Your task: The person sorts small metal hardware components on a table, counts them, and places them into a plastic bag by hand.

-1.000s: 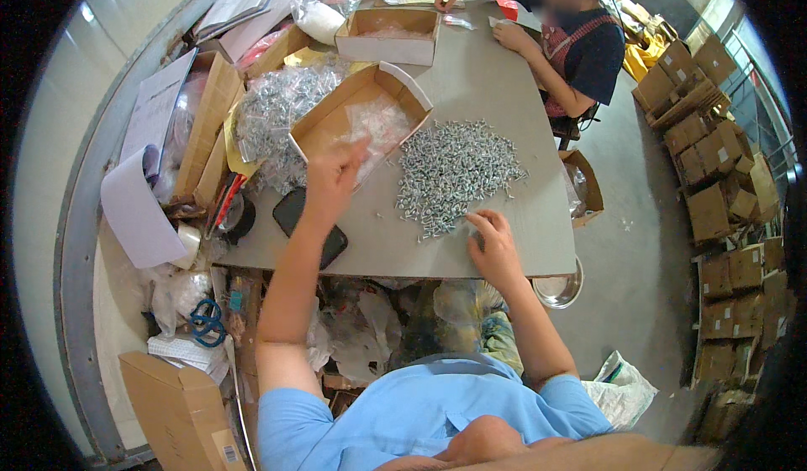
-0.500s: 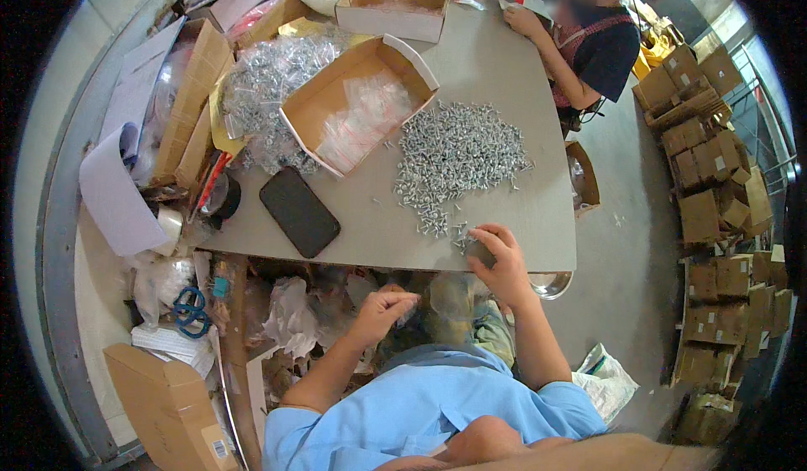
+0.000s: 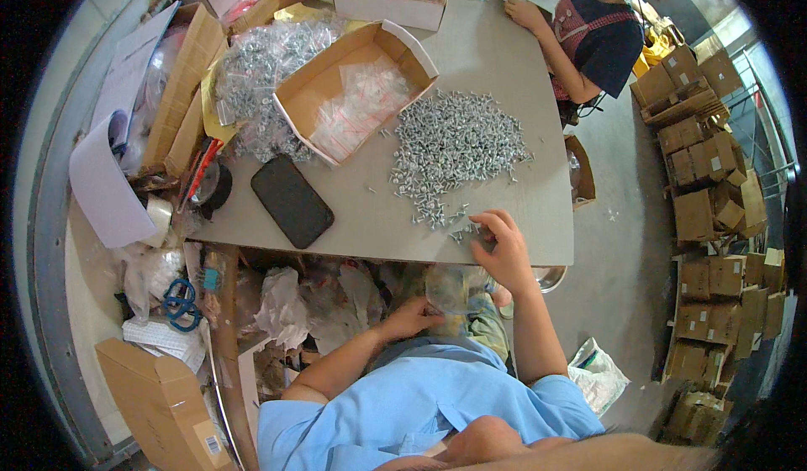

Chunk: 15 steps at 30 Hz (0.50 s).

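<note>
A heap of small silver screws lies on the grey table, with a few strays at its near edge. At that edge my right hand rests, thumb and fingers curved and apart around a few loose screws. Below the table's front edge, close to my lap, is my left hand. It is smeared by motion, and whether its fingers hold anything is unclear. Just beyond it is a clear plastic bag. Left of the heap, an open cardboard box holds flat clear zip bags.
A black phone lies near the table's front edge. Filled clear bags are piled at the left. Blue-handled scissors lie lower left. A co-worker handles small items at the far right corner. Cartons stand stacked at the right.
My left hand has moved right and lower, toward my lap. My right hand stays by the near edge of the screws, its fingers slightly shifted. The view has shifted slightly.
</note>
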### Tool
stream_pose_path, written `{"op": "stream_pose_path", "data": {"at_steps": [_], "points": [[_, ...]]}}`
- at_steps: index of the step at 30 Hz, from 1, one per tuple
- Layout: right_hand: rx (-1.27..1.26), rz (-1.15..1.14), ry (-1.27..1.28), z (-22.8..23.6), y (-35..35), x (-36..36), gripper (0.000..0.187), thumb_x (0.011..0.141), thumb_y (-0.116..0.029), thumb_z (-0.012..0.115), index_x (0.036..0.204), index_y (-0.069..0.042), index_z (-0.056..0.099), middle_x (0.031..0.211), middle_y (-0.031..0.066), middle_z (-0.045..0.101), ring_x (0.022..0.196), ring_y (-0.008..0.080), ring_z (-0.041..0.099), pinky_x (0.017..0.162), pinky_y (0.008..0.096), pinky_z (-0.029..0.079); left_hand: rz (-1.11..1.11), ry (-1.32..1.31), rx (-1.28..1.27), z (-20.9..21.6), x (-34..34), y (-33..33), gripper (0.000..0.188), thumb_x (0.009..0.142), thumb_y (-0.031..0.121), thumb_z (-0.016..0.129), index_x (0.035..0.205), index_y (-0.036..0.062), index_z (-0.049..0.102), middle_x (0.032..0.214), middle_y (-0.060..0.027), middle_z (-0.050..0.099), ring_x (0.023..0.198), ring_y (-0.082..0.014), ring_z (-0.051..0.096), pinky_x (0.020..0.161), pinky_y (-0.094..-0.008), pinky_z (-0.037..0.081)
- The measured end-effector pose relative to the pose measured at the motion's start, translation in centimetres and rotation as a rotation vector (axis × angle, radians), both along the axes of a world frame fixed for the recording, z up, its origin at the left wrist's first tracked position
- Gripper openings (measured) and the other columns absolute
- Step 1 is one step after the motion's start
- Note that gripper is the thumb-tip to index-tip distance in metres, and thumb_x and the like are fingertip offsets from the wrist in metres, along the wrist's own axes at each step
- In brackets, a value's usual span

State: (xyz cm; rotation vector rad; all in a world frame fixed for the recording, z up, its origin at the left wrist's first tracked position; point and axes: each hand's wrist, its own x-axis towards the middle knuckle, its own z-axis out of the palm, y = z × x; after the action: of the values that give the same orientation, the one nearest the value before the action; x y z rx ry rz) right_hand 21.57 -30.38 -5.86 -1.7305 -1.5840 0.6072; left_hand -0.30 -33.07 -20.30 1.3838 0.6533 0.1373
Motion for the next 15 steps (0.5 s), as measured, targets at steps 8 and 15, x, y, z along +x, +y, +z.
{"op": "stream_pose_path", "data": {"at_steps": [8,15], "points": [[0.102,0.05,-0.157,-0.5,1.0,-0.4,0.027,0.069,-0.002,0.063,0.097,-0.004,0.061,0.102,0.0143,0.057,0.09,0.0318,0.058,0.077,0.0359,0.048,0.05,0.005,-0.038,0.6,2.3,-0.9,0.036,0.079,0.023,0.072,0.105,0.0022,0.058,0.093,-0.0078,0.062,0.085,-0.0155,0.056,0.076,-0.0319,0.047],[0.086,0.042,-0.131,-0.5,1.0,-0.5,0.021,0.07,-0.004,0.063,0.091,-0.004,0.061,0.096,0.0141,0.058,0.089,0.0331,0.057,0.077,0.0384,0.047,0.136,0.069,-0.054,0.2,3.0,-1.6,0.044,0.075,0.031,0.076,0.104,0.0026,0.059,0.097,-0.0112,0.063,0.091,-0.0215,0.059,0.08,-0.0346,0.048]]}}
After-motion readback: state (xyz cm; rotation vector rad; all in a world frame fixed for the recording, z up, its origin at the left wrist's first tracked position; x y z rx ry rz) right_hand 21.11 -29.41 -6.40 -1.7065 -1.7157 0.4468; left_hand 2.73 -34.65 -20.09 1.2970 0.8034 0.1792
